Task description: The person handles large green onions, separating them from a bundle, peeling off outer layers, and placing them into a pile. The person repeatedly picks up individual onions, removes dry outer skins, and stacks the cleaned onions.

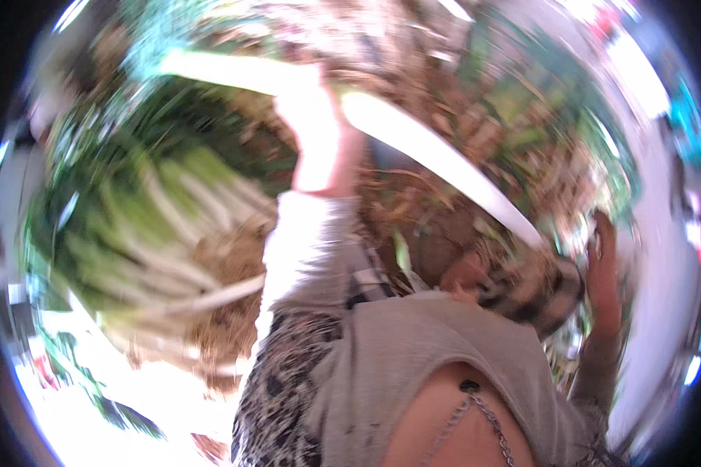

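My left hand (315,119), overexposed, reaches up from a pale sleeve. It is closed around a long, glaring white stalk (438,154), which looks like a leek or large green onion. One part of it extends to the upper left towards green leaves; the other tapers down to the right. At the right, my right hand (603,251) is raised with bent fingers, and blur hides whether it holds anything. A pile of leek-like stalks (181,204) with green tops, white shafts and brown roots lies left of my left forearm.
More loose leaves and roots (502,134) spread across the upper right. A blurred dark, rounded thing (552,286) is near my right hand. A pale surface (660,280) curves along the right side. Strong glare covers the lower left.
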Tool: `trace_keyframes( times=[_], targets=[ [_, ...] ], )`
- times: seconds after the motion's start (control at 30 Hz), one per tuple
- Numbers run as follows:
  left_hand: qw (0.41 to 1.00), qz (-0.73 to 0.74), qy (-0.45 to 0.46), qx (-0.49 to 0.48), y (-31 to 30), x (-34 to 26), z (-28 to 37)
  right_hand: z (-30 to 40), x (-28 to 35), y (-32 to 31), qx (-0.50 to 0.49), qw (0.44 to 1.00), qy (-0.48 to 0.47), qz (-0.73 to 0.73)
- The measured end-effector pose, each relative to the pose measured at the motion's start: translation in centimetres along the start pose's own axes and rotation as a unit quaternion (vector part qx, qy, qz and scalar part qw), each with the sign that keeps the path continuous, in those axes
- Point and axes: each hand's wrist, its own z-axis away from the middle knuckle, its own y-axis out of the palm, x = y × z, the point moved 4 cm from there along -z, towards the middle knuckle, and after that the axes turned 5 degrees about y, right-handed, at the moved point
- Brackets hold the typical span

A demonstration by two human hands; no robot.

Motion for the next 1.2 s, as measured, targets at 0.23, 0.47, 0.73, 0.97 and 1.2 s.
trace_keyframes(
  times=[0.23, 0.47, 0.73, 0.97, 1.2],
  targets=[
    [0.991, 0.021, 0.123, 0.037, 0.4, -0.8, -0.4, -0.5, 10.7, 12.3, 0.306, 0.945, -0.042, -0.104],
    [0.988, 0.017, 0.139, 0.066, 1.9, -3.2, -1.2, -5.6, 17.8, 14.2, 0.263, 0.943, -0.084, -0.188],
    [0.977, -0.084, 0.193, 0.039, -1.6, -7.5, -12.5, -10.7, 23.3, 16.6, 0.209, 0.924, -0.254, -0.193],
    [0.949, -0.237, 0.205, -0.040, -14.3, -2.5, -25.1, -9.7, 13.0, 22.8, 0.403, 0.904, -0.134, -0.051],
    [0.878, -0.444, -0.117, -0.134, -27.2, 9.0, -24.5, -7.5, 6.3, 27.5, 0.465, 0.884, -0.045, 0.014]
  ],
)
